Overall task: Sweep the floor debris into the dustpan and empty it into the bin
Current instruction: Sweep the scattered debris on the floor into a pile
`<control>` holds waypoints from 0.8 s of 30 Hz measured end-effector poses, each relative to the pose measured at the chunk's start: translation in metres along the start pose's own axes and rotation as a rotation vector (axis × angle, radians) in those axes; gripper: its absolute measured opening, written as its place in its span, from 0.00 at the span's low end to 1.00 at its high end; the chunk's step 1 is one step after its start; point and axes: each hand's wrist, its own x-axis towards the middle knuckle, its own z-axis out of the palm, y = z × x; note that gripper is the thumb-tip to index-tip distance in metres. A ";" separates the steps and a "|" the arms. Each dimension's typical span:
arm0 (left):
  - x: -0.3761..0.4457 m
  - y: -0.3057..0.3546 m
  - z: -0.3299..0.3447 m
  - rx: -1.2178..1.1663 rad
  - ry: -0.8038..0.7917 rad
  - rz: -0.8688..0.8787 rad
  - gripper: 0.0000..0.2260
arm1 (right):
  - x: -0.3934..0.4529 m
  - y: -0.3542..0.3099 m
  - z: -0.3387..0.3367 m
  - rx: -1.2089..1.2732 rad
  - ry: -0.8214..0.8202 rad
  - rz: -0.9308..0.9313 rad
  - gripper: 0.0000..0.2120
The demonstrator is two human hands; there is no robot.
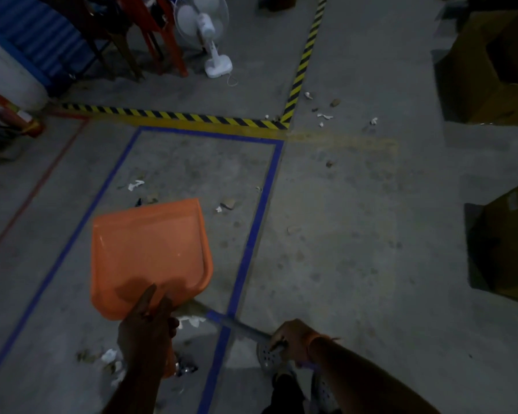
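An orange dustpan hangs above the grey floor with its pan empty and its open edge pointing away from me. My left hand grips its handle at the near end. My right hand holds a grey broom handle that runs left and passes under the dustpan; the broom head is hidden. Paper scraps and small stones lie inside the blue taped rectangle. More scraps lie past the striped tape, and a small pile sits near my left forearm.
Two open cardboard boxes stand at the right. A white pedestal fan and red chair legs are at the back. Yellow-black hazard tape crosses the floor. A red extinguisher lies at the left. My feet are below.
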 end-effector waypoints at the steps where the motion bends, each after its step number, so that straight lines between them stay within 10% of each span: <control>1: 0.002 0.004 0.002 0.007 -0.004 0.016 0.17 | -0.003 0.008 -0.002 0.019 0.019 -0.006 0.15; 15: 0.023 0.025 0.057 -0.074 -0.089 0.021 0.17 | -0.081 0.134 -0.050 0.208 0.555 0.361 0.13; 24: 0.010 0.022 0.032 -0.088 0.023 0.024 0.16 | -0.050 0.124 0.007 0.135 0.395 0.341 0.25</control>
